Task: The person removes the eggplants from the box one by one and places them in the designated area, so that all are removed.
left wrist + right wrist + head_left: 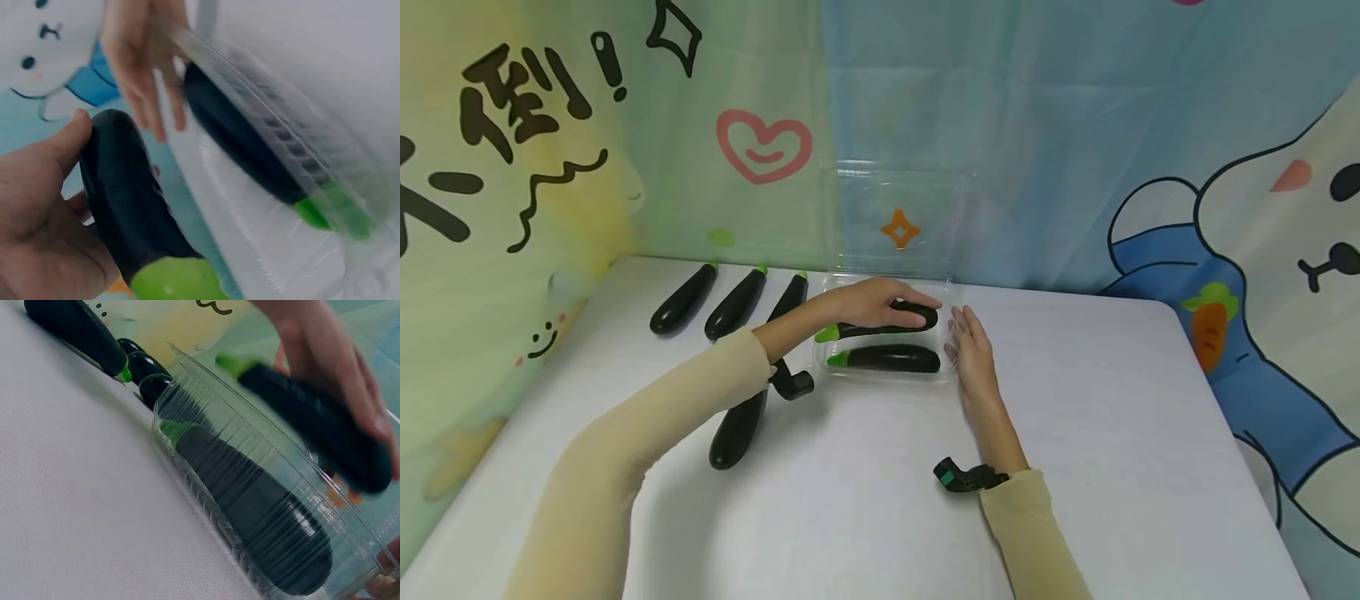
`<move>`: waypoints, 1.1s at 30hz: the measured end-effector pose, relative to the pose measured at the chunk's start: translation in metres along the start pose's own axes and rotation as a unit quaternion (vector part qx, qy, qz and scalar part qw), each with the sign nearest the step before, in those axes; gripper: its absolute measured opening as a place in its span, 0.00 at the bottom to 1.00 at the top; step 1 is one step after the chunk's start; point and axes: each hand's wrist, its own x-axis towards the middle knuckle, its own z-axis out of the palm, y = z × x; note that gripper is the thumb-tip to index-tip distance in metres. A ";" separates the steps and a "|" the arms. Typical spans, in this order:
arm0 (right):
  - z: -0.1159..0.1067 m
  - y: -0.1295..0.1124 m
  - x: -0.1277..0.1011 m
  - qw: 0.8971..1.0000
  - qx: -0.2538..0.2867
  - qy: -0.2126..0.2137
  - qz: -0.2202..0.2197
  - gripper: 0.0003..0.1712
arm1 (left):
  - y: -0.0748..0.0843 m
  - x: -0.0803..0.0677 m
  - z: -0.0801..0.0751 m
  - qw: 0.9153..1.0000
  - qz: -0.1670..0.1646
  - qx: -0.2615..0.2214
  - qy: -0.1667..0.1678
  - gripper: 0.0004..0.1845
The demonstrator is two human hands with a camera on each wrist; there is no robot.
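white table [1075, 467] | on it: clear tray [957, 382], four loose eggplants [737, 427]

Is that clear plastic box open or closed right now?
Open. The clear box has its lid standing up at the back, one eggplant lies inside, and the left hand holds a second eggplant over it.

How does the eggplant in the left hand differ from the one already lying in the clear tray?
The held eggplant is gripped by the left hand and raised above the tray floor; the lying eggplant rests flat in the clear tray, untouched. The held eggplant sits toward the far side, the lying eggplant on the near side. Both are dark, glossy, with green stems pointing left.
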 end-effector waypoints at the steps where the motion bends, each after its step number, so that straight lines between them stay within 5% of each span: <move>1: 0.000 0.001 0.001 1.000 -0.002 0.002 0.000 0.33 | 0.005 -0.007 -0.001 1.000 0.002 -0.004 -0.002 0.25; 6: 0.000 0.003 0.001 1.000 -0.009 0.009 -0.011 0.33 | 0.024 -0.054 0.000 1.000 0.018 -0.017 -0.001 0.24; 11: 0.000 0.003 0.001 1.000 -0.017 0.008 -0.016 0.33 | 0.023 -0.107 0.022 0.998 0.024 -0.035 0.040 0.24; 17: 0.000 0.004 -0.001 1.000 -0.025 0.008 -0.017 0.33 | 0.012 -0.151 0.048 0.992 -0.024 -0.060 0.112 0.21; 24: 0.001 0.002 -0.001 1.000 -0.022 0.003 -0.017 0.34 | 0.006 -0.182 0.056 0.983 -0.074 -0.072 0.155 0.18; 33: 0.002 0.003 -0.001 0.999 -0.030 0.006 -0.014 0.34 | 0.004 -0.193 0.052 0.980 -0.112 -0.077 0.146 0.22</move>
